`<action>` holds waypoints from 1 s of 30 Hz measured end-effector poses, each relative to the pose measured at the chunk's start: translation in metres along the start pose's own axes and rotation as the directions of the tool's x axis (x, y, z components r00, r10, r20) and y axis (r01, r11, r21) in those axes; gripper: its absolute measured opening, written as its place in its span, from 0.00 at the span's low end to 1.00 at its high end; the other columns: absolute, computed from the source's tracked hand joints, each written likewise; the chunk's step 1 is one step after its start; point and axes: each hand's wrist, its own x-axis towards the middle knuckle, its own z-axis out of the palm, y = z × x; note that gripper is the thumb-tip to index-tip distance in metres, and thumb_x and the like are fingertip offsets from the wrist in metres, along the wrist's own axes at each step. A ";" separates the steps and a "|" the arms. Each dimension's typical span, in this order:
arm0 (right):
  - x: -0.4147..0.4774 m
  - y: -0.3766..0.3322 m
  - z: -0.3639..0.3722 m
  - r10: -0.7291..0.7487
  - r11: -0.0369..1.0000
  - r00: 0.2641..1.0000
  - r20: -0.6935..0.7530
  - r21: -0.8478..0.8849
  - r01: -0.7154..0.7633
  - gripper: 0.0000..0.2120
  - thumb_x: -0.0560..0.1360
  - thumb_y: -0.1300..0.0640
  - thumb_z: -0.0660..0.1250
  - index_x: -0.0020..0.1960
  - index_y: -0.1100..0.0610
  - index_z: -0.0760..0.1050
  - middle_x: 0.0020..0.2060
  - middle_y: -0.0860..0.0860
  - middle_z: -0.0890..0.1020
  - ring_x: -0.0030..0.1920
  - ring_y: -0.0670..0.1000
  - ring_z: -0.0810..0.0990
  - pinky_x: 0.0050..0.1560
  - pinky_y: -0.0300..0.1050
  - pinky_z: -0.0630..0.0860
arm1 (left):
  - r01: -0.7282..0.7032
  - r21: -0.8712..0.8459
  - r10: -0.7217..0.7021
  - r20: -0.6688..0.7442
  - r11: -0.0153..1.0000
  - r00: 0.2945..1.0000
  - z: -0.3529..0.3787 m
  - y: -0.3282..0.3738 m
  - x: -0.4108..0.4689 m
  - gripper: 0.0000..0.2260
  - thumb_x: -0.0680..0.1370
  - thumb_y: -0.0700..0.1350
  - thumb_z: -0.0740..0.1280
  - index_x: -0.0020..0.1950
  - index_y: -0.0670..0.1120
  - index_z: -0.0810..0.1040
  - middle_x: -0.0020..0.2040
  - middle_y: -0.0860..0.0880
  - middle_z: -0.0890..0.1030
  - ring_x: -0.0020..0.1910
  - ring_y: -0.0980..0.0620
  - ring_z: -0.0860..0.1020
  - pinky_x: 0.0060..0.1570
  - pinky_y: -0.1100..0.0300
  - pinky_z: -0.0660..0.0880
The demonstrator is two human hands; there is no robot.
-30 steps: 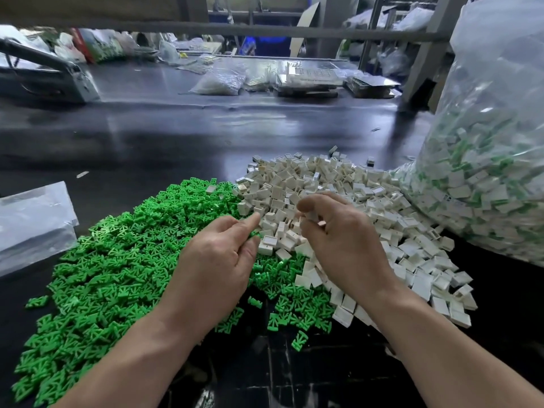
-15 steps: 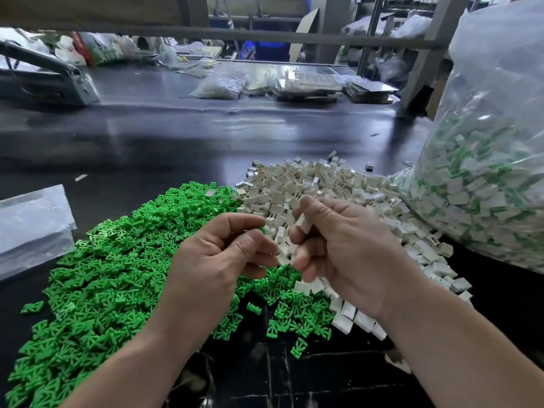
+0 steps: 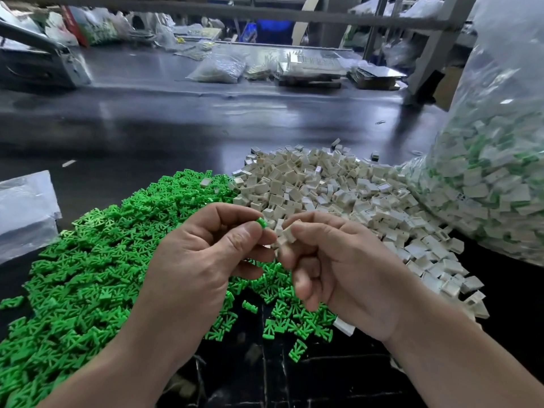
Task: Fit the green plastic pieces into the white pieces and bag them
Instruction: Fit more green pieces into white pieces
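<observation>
Fingers (image 3: 241,240) of the left hand (image 3: 191,260) pinch a green piece (image 3: 260,222), the right hand (image 3: 347,269) pinches a white piece (image 3: 287,235) just beside it, above the green pile (image 3: 88,260); a skewed push could jam or drop it.

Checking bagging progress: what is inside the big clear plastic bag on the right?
The big clear plastic bag holds white square plastic pieces with green showing among them; deeper layers are covered by the outer pieces.

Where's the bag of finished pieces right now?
In the head view, the clear bag sits at the right edge, its base against the white pile, beyond and to the right of the right hand.
</observation>
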 end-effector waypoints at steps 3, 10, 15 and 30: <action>0.000 0.001 0.001 -0.018 0.999 1.000 0.003 -0.035 0.018 0.06 0.76 0.61 0.67 0.49 0.53 0.82 0.30 0.56 0.79 0.20 0.48 0.74 0.18 0.37 0.70 | -0.002 0.008 0.002 0.002 1.000 1.000 0.001 0.002 -0.001 0.06 0.71 0.48 0.70 0.47 0.50 0.83 0.43 0.43 0.85 0.41 0.45 0.84 0.35 0.60 0.79; 0.000 0.002 0.005 -0.100 0.995 0.995 -0.011 0.011 0.100 0.05 0.75 0.59 0.68 0.49 0.57 0.82 0.36 0.60 0.81 0.29 0.54 0.82 0.27 0.44 0.79 | -0.014 0.114 0.016 -0.012 0.993 1.000 0.001 0.003 -0.003 0.06 0.71 0.48 0.70 0.47 0.51 0.84 0.38 0.44 0.84 0.35 0.49 0.82 0.34 0.62 0.78; -0.002 0.007 0.005 -0.128 0.977 0.992 -0.014 -0.174 0.124 0.10 0.74 0.60 0.74 0.55 0.59 0.79 0.43 0.60 0.85 0.36 0.56 0.85 0.36 0.46 0.82 | -0.033 0.139 0.032 0.010 0.990 0.999 0.001 0.003 -0.003 0.07 0.71 0.49 0.69 0.47 0.50 0.84 0.37 0.45 0.84 0.34 0.51 0.80 0.34 0.64 0.77; -0.003 0.007 0.003 -0.154 0.967 0.988 0.016 -0.202 0.154 0.06 0.76 0.58 0.70 0.51 0.57 0.83 0.42 0.57 0.84 0.36 0.55 0.84 0.35 0.45 0.81 | -0.134 0.263 0.140 -0.004 0.956 0.990 0.003 0.004 -0.008 0.04 0.74 0.49 0.70 0.47 0.53 0.83 0.38 0.50 0.84 0.33 0.55 0.81 0.33 0.67 0.76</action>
